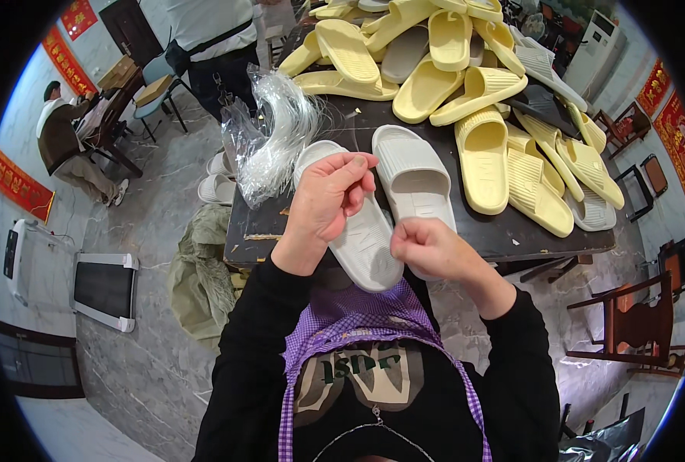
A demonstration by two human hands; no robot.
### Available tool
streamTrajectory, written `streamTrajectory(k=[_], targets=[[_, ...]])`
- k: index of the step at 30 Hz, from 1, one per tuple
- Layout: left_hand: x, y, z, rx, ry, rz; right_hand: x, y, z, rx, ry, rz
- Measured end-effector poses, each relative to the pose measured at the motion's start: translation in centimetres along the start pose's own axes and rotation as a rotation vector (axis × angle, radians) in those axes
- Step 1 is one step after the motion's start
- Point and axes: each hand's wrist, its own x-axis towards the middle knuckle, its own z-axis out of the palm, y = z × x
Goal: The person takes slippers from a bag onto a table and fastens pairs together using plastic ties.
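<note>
Left of my left hand (328, 202), well apart from it, I see a flat treadmill (105, 286) on the grey marbled floor (146, 339); nearer lies a drab green cloth bundle (198, 277). Beyond that same hand, far to its left, a person in a dark vest (63, 138) is at a dark desk, with a blue chair (157, 71) close by; a person in a white top (213, 31) stands nearer me. Right of my right hand (438, 248), I have a wooden chair (633, 327) and, farther out, a red wall banner (676, 135).
</note>
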Motion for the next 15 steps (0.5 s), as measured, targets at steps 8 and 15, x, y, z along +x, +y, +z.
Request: streamTrajectory(k=[8,15], targets=[[-0.5,-0.2,-1.0,0.004,0.013,-0.063,-4.1,0.2,-3.5,-0.220,-0.173,-0.081],[-0.6,-0.4,-1.0,0.009,0.036,-0.073,-7.3,-1.1,-7.5,-0.160,0.017,-0.118]])
